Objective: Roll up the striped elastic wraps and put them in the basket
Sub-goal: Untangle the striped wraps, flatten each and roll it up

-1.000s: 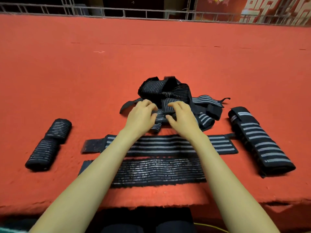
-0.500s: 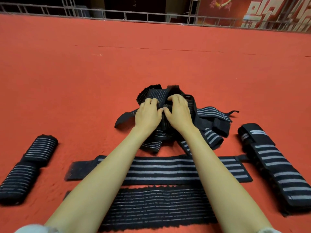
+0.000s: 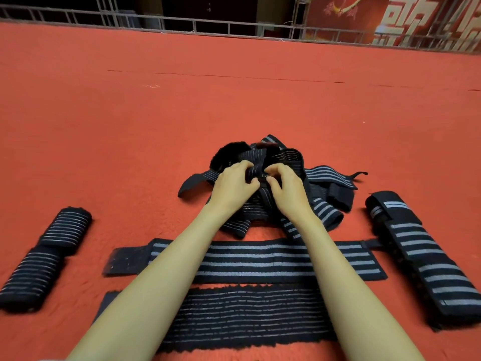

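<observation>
The left hand (image 3: pixel 234 187) and right hand (image 3: pixel 287 190), fingers curled, each pinch one thin-striped wrap (image 3: pixel 256 166) atop the tangled heap of wraps (image 3: pixel 328 178) on the red carpet (image 3: pixel 130 139). Done well, the strip is drawn clear of the heap, laid flat, then rolled tightly from one end with its edges aligned. Two flat wraps (image 3: pixel 260 259) lie nearer the person. Two rolled wraps (image 3: pixel 65 227) lie at left and a folded wrap (image 3: pixel 421 256) at right. No basket is visible. The banner (image 3: pixel 429 24) bears large pale characters, cropped and seemingly illegible.

White characters (image 3: pixel 398 22) on red banner (image 3: pixel 325 24), cropped, not legible
</observation>
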The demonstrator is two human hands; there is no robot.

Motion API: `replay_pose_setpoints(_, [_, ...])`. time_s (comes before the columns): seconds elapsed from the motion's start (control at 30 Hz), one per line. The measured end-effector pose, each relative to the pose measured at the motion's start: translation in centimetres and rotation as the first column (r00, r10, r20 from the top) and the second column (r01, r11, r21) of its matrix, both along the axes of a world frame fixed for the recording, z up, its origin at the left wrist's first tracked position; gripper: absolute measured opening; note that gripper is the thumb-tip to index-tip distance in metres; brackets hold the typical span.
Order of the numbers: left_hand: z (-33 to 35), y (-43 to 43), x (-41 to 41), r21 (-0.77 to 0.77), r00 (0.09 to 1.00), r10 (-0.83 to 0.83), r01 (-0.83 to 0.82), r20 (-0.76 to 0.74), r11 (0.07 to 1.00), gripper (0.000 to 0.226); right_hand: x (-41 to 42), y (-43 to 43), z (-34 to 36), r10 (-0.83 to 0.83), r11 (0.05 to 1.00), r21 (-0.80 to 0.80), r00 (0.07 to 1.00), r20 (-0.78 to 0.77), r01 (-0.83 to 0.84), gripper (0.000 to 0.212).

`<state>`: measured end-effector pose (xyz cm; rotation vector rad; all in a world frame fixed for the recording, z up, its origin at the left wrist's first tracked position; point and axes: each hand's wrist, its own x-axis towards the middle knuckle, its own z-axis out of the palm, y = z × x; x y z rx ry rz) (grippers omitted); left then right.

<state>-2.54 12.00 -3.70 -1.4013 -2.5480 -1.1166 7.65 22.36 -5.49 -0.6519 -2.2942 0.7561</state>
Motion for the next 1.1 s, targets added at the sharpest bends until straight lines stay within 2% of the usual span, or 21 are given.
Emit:
replay_pose_setpoints(0.1, [0.0, -1.3, 0.9, -0.007, 0.989, 0.066, -0.068, -0.133, 0.998, 0.032, -0.3, -0.3, -0.5, -0.032, 0.994, 0.103, 0.999, 0.044, 0.027, 0.017])
replay_pose_setpoints(0.2, [0.0, -2.6, 1.2, 0.026, 0.974, 0.141, -0.139, -0.178, 0.99, 0.03, -0.5, -0.8, -0.8, -0.113, 0.983, 0.148, 0.992, 0.049, 0.105, 0.016])
replay_pose_setpoints(0.3, [0.2, -4.2, 1.0, 0.032, 0.973, 0.15, -0.147, -0.178, 0.989, 0.031, -0.4, -0.9, -1.0, -0.191, 0.975, 0.133, 0.978, 0.086, 0.179, 0.018])
replay_pose_setpoints(0.53, [-0.8, -9.5, 2.2, 0.13, 0.979, 0.028, -0.002, -0.202, 0.992, 0.026, 0.3, -1.4, -0.9, -0.274, 0.959, 0.131, 0.937, 0.217, 0.25, 0.021])
replay_pose_setpoints(0.63, [-1.3, -11.7, 2.5, 0.114, 0.991, 0.048, -0.034, -0.126, 0.993, 0.023, 0.5, -2.1, -0.6, -0.307, 0.952, 0.087, 0.912, 0.271, 0.294, 0.024])
replay_pose_setpoints(0.7, [-1.3, -12.7, 2.2, 0.113, 0.99, 0.114, -0.104, -0.082, 0.988, 0.023, 0.6, -2.7, -0.2, -0.304, 0.952, 0.116, 0.908, 0.289, 0.282, 0.022])
replay_pose_setpoints(0.83, [-0.8, -13.6, 1.3, 0.029, 0.977, 0.201, -0.2, -0.075, 0.979, 0.029, 2.2, -4.6, -0.5, -0.18, 0.954, 0.283, 0.947, 0.265, 0.102, 0.022])
replay_pose_setpoints(0.9, [-0.7, -13.5, 1.4, -0.023, 0.985, 0.141, -0.144, -0.102, 0.989, 0.033, 3.3, -5.8, -0.9, -0.097, 0.93, 0.368, 0.965, 0.244, 0.0, 0.017])
replay_pose_setpoints(0.97, [-1.0, -13.3, 1.9, -0.051, 0.99, 0.049, -0.056, -0.133, 0.997, 0.035, 3.9, -7.0, -0.6, -0.014, 0.904, 0.425, 0.99, 0.139, -0.047, 0.014])
replay_pose_setpoints(1.03, [-1.6, -12.8, 2.6, -0.081, 0.987, -0.021, 0.008, -0.162, 0.997, 0.035, 3.8, -7.5, 0.6, 0.041, 0.885, 0.464, 0.999, -0.003, -0.034, 0.015])
replay_pose_setpoints(1.1, [-2.0, -12.5, 3.2, -0.109, 0.981, -0.061, 0.041, -0.185, 0.993, 0.034, 2.9, -6.5, 1.4, 0.039, 0.87, 0.493, 0.998, -0.048, -0.01, 0.027])
